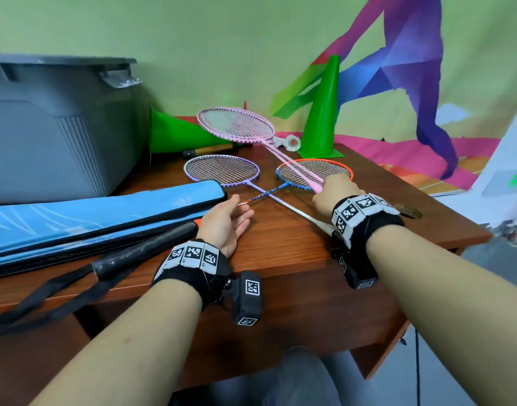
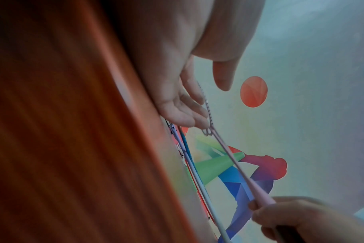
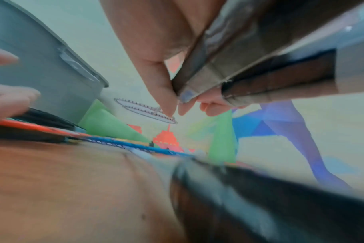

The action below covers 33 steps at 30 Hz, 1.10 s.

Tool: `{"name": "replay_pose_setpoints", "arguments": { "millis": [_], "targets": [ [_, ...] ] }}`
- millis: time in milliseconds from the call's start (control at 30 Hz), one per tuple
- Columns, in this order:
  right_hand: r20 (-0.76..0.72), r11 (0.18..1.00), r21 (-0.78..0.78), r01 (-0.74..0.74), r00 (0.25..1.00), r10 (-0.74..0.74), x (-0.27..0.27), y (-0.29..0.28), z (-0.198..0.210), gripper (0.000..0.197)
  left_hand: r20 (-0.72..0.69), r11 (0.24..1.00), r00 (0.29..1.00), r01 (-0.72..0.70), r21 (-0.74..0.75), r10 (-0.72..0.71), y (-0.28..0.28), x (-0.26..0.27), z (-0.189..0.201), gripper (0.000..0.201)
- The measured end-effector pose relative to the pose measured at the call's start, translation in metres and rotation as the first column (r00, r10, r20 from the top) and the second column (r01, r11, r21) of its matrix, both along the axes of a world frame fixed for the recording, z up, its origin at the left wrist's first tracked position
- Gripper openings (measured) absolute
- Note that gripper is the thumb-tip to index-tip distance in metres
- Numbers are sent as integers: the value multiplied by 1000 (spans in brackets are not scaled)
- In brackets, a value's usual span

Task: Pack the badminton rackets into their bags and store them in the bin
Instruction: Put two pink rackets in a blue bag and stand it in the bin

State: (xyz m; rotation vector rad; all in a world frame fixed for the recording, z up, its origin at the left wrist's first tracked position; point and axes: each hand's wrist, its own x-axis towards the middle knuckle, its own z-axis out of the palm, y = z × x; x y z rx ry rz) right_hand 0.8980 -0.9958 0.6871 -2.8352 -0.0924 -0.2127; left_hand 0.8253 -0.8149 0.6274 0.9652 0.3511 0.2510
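Observation:
My right hand (image 1: 333, 191) grips the handles of two pink rackets (image 1: 236, 124) and holds them tilted up, their heads raised over the back of the wooden table (image 1: 295, 259). In the right wrist view my fingers (image 3: 156, 69) curl round the wrapped handles (image 3: 239, 65). A purple racket (image 1: 222, 169) and an orange-and-blue racket (image 1: 314, 172) lie crossed on the table. My left hand (image 1: 231, 221) rests open on the table, holding nothing, beside a blue racket bag (image 1: 90, 215) and a black bag (image 1: 128, 253) with a strap. The grey bin (image 1: 52, 127) stands at the back left.
Two green cones, one upright (image 1: 324, 112) and one lying on its side (image 1: 178, 133), sit at the back with shuttlecocks (image 1: 291, 142) between them. A wooden-handled stick (image 1: 213, 149) lies by the fallen cone. The table's right edge is near my right wrist.

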Motion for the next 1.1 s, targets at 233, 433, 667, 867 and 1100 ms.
{"name": "replay_pose_setpoints", "arguments": {
  "millis": [233, 433, 667, 867, 1100],
  "targets": [
    [61, 970, -66, -235, 969, 239, -15, 3, 25, 15, 18, 997, 1000, -2, 72, 1, -2, -4, 2, 18],
    [70, 932, -186, -313, 941, 330, -27, -9, 16, 3, 30, 991, 997, 68, 111, -71, -5, -13, 7, 15],
    [57, 921, -126, -369, 924, 378, -28, -30, 10, 13, 67, 975, 976, 201, 89, -208, -9, -17, 24, 12],
    [86, 920, -53, -389, 916, 392, -31, -48, 3, 19, 80, 975, 973, 212, 61, -217, -11, -21, 32, 21],
    [108, 909, -77, -409, 903, 416, -46, -64, 8, 19, 99, 977, 973, 211, 1, -210, -16, -23, 39, 24]
  ]
}}
